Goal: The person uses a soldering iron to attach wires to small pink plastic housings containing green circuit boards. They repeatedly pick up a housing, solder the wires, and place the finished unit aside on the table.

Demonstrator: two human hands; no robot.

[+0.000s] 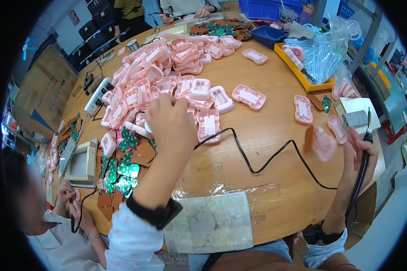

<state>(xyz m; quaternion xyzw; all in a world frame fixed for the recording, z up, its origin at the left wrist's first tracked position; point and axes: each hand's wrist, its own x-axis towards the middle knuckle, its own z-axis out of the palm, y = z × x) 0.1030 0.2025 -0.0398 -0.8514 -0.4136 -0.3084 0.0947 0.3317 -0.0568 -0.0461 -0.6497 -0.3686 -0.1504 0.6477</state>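
Note:
My left hand [169,119] reaches over the near edge of a heap of pink plastic shells [142,56], knuckles up. Its fingertips are hidden behind the hand, so what they touch does not show. Just below lie green circuit boards [127,171] with brown backing pieces. My right hand [359,156] grips a soldering iron [362,167] with its metal tip pointing up. A black cord crosses the table. Beside that hand is a blurred pink shell [324,143] with a brown piece [308,139] at its edge. Another pink shell [337,129] lies just beyond.
A taped white mat [208,223] lies at the near table edge. At the right stand a yellow tray [321,85] of pale blue sticks and a soldering sponge [356,118]. A co-worker's hands [74,203] work at the left, beside a wooden frame [83,165]. Another person sits across.

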